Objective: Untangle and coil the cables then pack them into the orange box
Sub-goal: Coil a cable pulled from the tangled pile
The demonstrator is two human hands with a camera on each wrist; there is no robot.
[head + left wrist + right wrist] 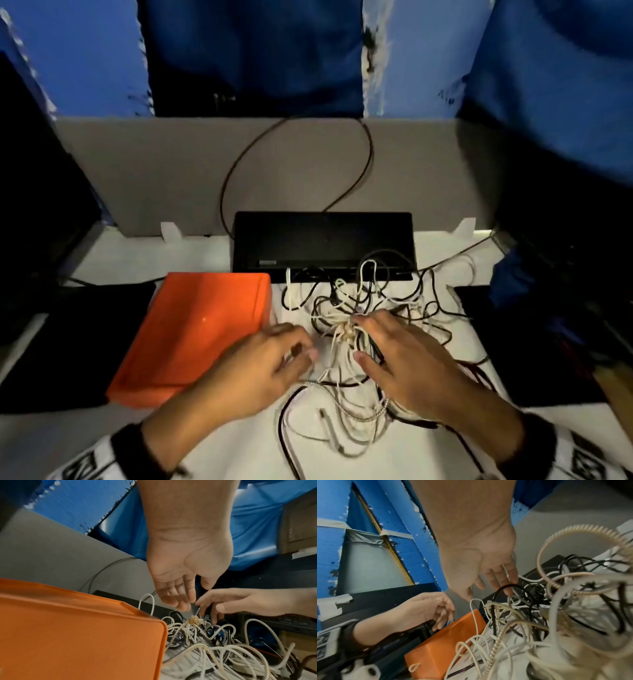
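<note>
Both hands' fingers spread open over tangled cables; orange box lies lengthwise away, leftward.

This looks like an office workstation, a partitioned desk cubicle. A white desk is walled at the back by a low grey divider panel held in white clips, and a black device, likely a monitor base or dock, stands against it with a black lead looping up the panel. A dark keyboard shows at the desk's right edge in the left wrist view. Black mats lie at either side. Behind the divider the wall is rough blue-painted block, its paint chipped, with strips of pale tape and blue plastic sheeting, which gives the room a makeshift look.
</note>
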